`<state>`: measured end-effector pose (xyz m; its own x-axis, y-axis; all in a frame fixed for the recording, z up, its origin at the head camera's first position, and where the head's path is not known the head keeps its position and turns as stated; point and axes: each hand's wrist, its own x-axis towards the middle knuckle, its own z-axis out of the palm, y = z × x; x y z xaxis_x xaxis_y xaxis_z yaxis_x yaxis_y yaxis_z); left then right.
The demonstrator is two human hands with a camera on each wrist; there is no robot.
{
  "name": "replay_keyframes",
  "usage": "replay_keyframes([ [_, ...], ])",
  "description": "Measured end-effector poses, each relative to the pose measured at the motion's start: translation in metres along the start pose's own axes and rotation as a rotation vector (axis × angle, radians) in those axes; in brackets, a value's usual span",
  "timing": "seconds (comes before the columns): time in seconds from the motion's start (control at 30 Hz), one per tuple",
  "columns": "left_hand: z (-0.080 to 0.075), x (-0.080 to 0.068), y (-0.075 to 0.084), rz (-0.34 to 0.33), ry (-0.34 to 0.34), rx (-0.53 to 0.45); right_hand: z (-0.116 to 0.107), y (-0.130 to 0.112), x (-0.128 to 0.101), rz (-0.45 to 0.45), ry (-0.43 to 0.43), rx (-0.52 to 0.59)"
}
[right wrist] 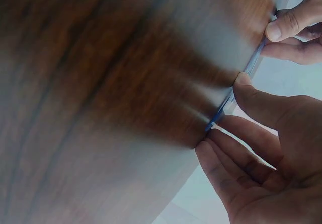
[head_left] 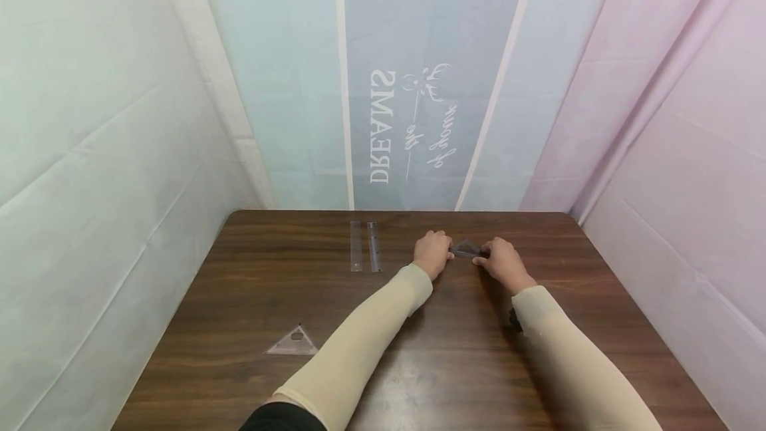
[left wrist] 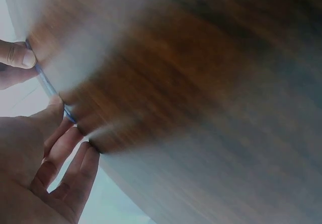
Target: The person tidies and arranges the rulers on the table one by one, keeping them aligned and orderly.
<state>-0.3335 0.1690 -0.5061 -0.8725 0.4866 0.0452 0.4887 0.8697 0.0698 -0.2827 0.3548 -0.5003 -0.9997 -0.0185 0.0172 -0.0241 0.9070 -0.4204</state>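
Note:
A small transparent set square [head_left: 466, 253] lies flat near the far edge of the table, between my two hands. My left hand [head_left: 433, 253] pinches its left corner between thumb and fingers. The right corner is pinched by my right hand [head_left: 504, 265] in the same way. Seen from the left wrist, the set square [left wrist: 48, 83] shows only as a thin bluish edge close over the wood. From the right wrist, my right thumb sits on top of that edge, with the fingertips at the tabletop. The corners under the fingers are hidden.
Left of my hands, two clear rulers [head_left: 356, 247] lie side by side, pointing away from me. A second transparent set square [head_left: 291, 344] rests nearer me, beside my left forearm, which overlaps its right corner. Fabric walls [head_left: 299, 85] border the brown table [head_left: 239, 285].

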Motion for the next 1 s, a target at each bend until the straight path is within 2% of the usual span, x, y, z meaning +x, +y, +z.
replay_keyframes([
  [0.6, 0.005, -0.001, 0.003, -0.018, 0.054, 0.034, 0.003, -0.003, -0.001, 0.008, 0.014, -0.002],
  [0.83, 0.011, 0.000, 0.001, -0.031, 0.072, -0.017, 0.008, 0.000, -0.004, -0.025, 0.040, -0.016],
  [1.0, 0.013, 0.001, 0.002, -0.027, 0.087, -0.018, 0.009, 0.001, -0.006, -0.033, 0.050, -0.034],
])
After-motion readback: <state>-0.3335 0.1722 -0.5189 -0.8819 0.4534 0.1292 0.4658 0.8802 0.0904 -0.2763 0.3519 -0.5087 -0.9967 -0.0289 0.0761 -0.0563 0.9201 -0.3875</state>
